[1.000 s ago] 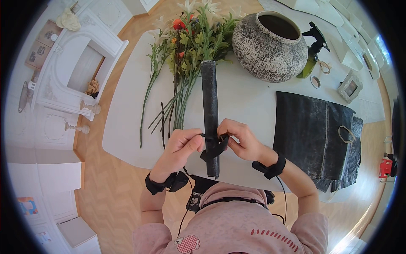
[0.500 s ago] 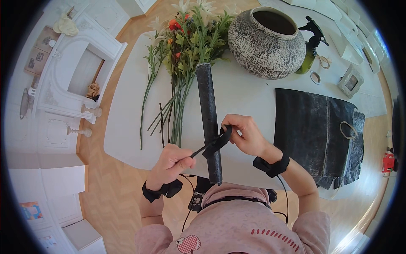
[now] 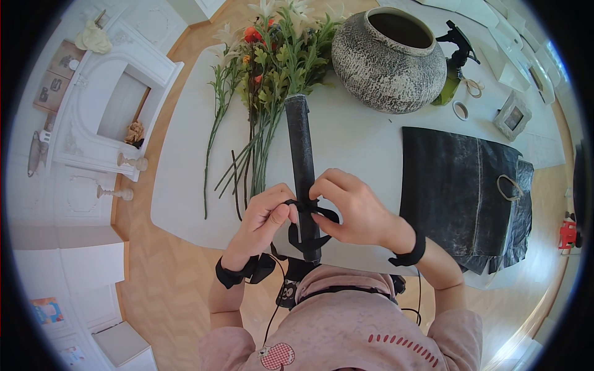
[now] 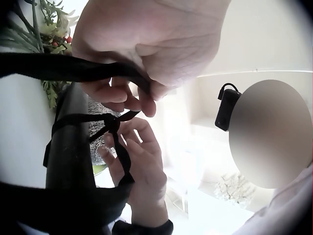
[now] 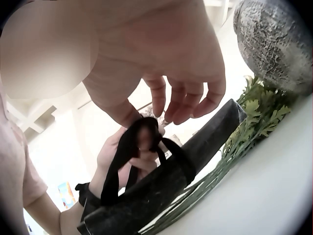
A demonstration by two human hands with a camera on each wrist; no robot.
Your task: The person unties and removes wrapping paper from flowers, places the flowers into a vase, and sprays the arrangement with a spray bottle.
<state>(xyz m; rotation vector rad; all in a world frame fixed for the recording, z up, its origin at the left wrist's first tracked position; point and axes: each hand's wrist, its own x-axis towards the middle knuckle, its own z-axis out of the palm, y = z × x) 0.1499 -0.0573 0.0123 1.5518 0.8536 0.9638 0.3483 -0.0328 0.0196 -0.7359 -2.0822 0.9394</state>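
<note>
A black rolled-up sheet (image 3: 299, 133) lies lengthwise on the table, with a black ribbon (image 3: 303, 246) tied round its near part. My left hand (image 3: 263, 213) pinches one length of the ribbon just left of the roll; in the left wrist view this ribbon length (image 4: 54, 67) passes under the fingers. On the other side, my right hand (image 3: 349, 201) has its thumb in the ribbon's loop (image 5: 122, 152). Its fingers are loosely bent and stand apart from the thumb, close to the knot (image 4: 112, 122). Stems with leaves (image 5: 264, 110) lie beside the roll.
Flowers on long stems (image 3: 269, 80) lie left of the roll. Toward the back stand a rough grey vase (image 3: 390, 71) and a green spray bottle (image 3: 448, 89). Tape (image 3: 460, 110), a small picture frame (image 3: 512, 117) and folded black sheets (image 3: 455, 191) are on the right.
My left hand pulled the ribbon down and left, then came back up beside the roll. The loop that my right hand pinched earlier now hangs lower, with the right fingers spread over the knot.
</note>
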